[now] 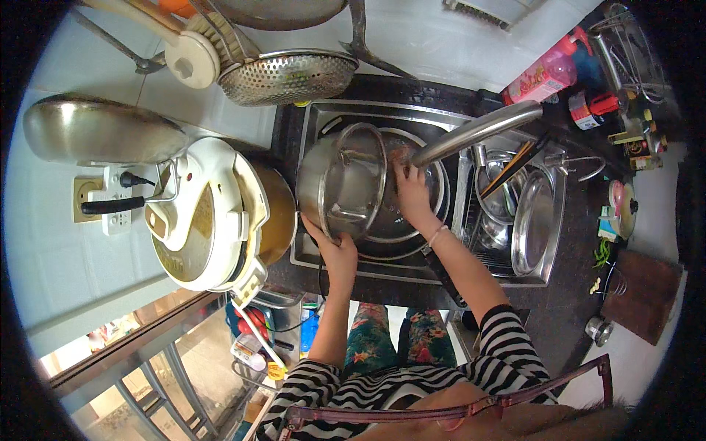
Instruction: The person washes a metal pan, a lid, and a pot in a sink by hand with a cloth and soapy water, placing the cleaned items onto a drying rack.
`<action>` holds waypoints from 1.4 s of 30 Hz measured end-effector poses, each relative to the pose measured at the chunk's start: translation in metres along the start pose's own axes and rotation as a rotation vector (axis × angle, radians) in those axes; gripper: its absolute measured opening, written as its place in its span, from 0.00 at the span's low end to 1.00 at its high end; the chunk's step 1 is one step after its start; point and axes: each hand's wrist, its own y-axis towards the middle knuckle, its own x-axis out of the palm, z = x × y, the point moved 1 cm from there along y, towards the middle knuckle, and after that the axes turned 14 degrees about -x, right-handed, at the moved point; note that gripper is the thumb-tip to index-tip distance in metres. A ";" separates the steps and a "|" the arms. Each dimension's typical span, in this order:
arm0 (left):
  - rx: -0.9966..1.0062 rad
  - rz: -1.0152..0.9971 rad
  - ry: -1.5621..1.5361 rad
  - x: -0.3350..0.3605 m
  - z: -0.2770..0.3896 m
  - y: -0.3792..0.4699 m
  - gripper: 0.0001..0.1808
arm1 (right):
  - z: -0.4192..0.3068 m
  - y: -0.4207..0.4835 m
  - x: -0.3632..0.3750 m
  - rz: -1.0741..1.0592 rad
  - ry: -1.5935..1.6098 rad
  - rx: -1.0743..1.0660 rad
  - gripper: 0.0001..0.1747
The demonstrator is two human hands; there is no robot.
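Note:
My left hand (337, 254) grips the lower edge of a round stainless steel pot (314, 182), which is tipped on its side above the left sink basin. Below it in the basin lies a wide dark pan (391, 212), its black handle (445, 278) sticking out over the front edge. My right hand (412, 193) reaches over the pan, right beside the pot's mouth and under the end of the steel faucet spout (480, 132). Its fingers point away from me; something reddish shows at the fingertips, too unclear to name, and I cannot tell whether they hold it.
The right basin holds bowls, chopsticks (507, 168) and an oval steel dish (534, 223). A white electric pressure cooker (193, 220) stands close on the left. A perforated strainer (289, 77) hangs behind the sink. A pink soap bottle (543, 71) and a cutting board (642, 295) are at right.

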 end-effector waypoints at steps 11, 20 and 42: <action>0.125 0.041 0.052 0.004 -0.012 0.009 0.43 | 0.014 0.012 -0.032 0.013 0.848 0.344 0.17; -0.441 -0.381 -0.400 0.014 -0.012 -0.008 0.40 | -0.068 0.035 -0.064 -0.022 1.909 0.614 0.14; -0.634 -0.562 -0.538 0.012 -0.021 -0.024 0.30 | -0.047 0.049 -0.011 0.260 0.630 -0.057 0.11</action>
